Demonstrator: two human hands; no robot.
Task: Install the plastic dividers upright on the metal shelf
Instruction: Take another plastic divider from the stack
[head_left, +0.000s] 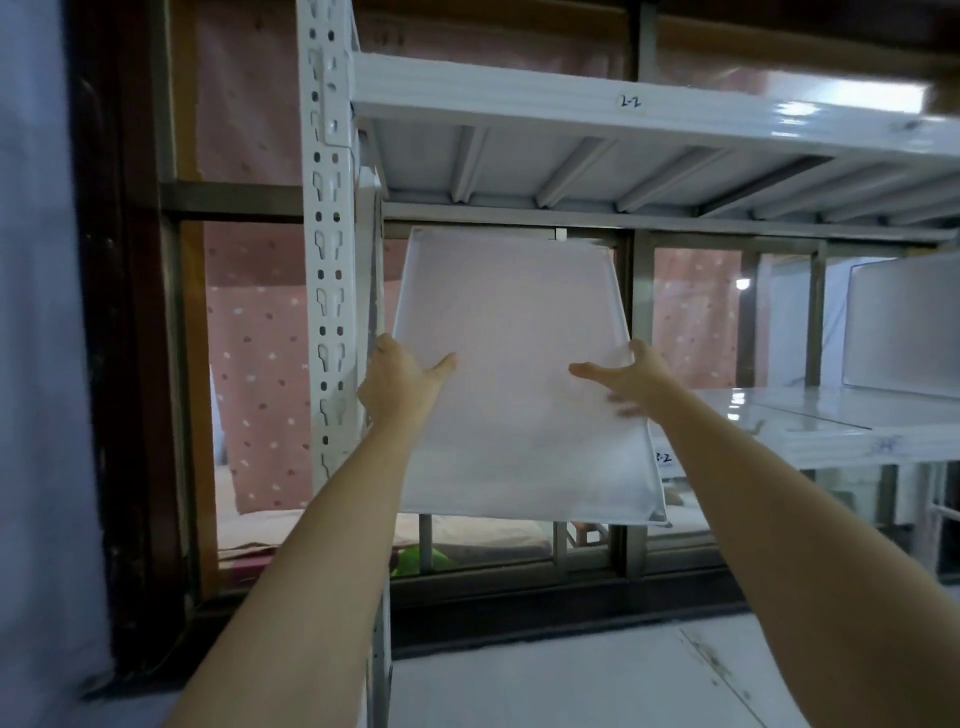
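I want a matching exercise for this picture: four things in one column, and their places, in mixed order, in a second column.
Things:
1. held divider
2. second divider
3. label 2-2
4. perforated post

Places:
A. front edge of the upper shelf
B. standing on the shelf, far right
C. between the left hand and right hand
D. left of the held panel

Pairs: 1-C, 2-B, 3-A, 4-D

Daylight comes through the window (467, 530) behind the metal shelf (649, 111), backlighting the translucent divider (514, 374). Glare streaks the shelf at its right end. The room left of the shelf is dim, edges bow, and fingertips (621, 408) blur.
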